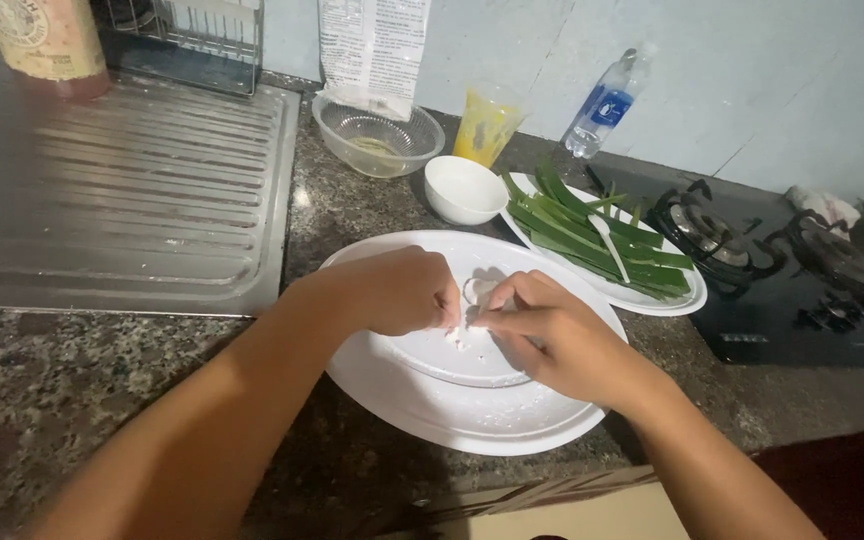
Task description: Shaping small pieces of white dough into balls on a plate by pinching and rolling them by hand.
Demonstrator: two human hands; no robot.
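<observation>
Forearms, two, bare, entering from the near edge and meeting over a large white plate [422, 405] on the speckled stone counter [72, 370]
Left hand [402, 292]: curled into a loose fist, fingertips pinched on a small white lump [464, 333] held low over the plate, seemingly so crumbs drop there
Right hand [542, 330]: fingers closed on the same lump from the right; the two sets of fingertips touch
White lump: mostly hidden between the fingers, kind hard to tell
Far right of plate: second white plate [672, 300] bearing long green leaves [592, 240] and a white spoon [610, 245], laid within reach
Far: small white bowl [464, 188], glass bowl [377, 135], yellow cup [487, 125], plastic water bottle [607, 105]
Far left: steel draining board [122, 190]
Right: black gas hob [782, 270], cut off at the edge
</observation>
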